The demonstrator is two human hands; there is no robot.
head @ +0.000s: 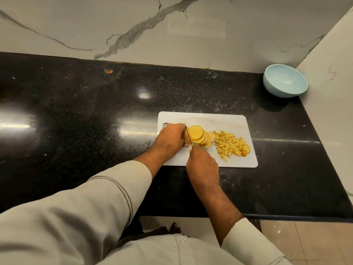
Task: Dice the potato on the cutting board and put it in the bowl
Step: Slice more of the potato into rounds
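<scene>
A white cutting board (225, 119) lies on the black counter. On it, my left hand (171, 137) grips the uncut end of a potato, mostly hidden under my fingers. A fanned row of round potato slices (199, 137) leans to the right of it. My right hand (202, 162) grips a knife (188, 134) by its handle, the blade standing between my left fingers and the slices. A heap of small diced pieces (230, 144) lies on the board's right half. The light blue bowl (285, 81) sits empty at the far right corner.
The black polished counter (95, 111) stretches wide to the left of the board. A marble wall rises behind it and a white side wall (328, 92) stands just right of the bowl. The counter's front edge runs close to my body.
</scene>
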